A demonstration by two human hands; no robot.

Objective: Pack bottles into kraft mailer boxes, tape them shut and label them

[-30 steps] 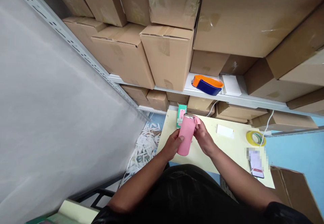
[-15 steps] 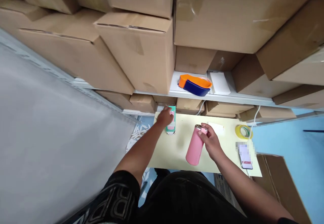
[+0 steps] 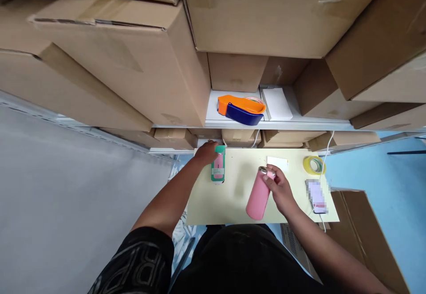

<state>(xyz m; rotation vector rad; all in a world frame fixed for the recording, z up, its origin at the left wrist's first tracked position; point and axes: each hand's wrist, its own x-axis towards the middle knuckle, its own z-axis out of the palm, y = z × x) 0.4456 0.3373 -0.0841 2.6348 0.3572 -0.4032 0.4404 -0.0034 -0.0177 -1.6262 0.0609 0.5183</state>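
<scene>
A pink bottle (image 3: 258,196) with a shiny metal end is tilted above the near part of the table. My right hand (image 3: 279,188) is wrapped round its upper end, thumb on the near side. At the table's far left is a slim green and pink box (image 3: 218,166) with a picture of a pink bottle on its face. My left hand (image 3: 205,153) grips this box by its upper left edge; some of its fingers are hidden behind it.
On the pale table (image 3: 233,209) are a white card (image 3: 278,162), a yellow tape roll (image 3: 314,165) and a phone (image 3: 317,195) with a cable. The shelf above holds an orange and blue tape dispenser (image 3: 241,109), a white stack (image 3: 277,104) and large cardboard boxes (image 3: 126,72).
My left hand has shifted towards the box's upper left edge, so more of its printed face shows. My right hand still holds the bottle. The view has swung slightly right.
</scene>
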